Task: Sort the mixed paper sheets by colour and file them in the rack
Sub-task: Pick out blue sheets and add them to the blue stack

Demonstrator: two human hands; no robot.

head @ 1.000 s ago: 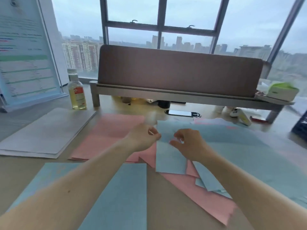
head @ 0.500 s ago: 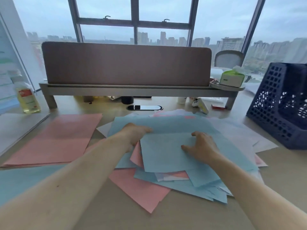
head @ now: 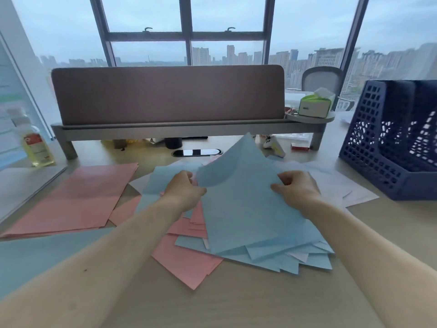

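Starting at the left edge, a printed board (head: 9,110) is cut off by the frame, and its lines of text are too blurred to read. Beside it, a bottle (head: 35,143) of yellow liquid carries a red-and-white label whose writing cannot be made out. A pink stack (head: 78,197) lies on the desk (head: 236,304). A blue stack (head: 35,254) nearer the camera runs out of view, partly covered by the left forearm. The left hand (head: 184,190) curls round the left edge of a raised blue sheet (head: 241,209), its fingertips hidden behind the paper. The sheet bows up over the mixed pile (head: 189,263) and hides most of it. The right hand (head: 295,188) pinches the sheet's right edge, thumb on top. A green tissue box (head: 314,106) bears a small unreadable label. The dark blue rack (head: 387,143) stands far right, clipped by the frame, and what its slots hold cannot be told.
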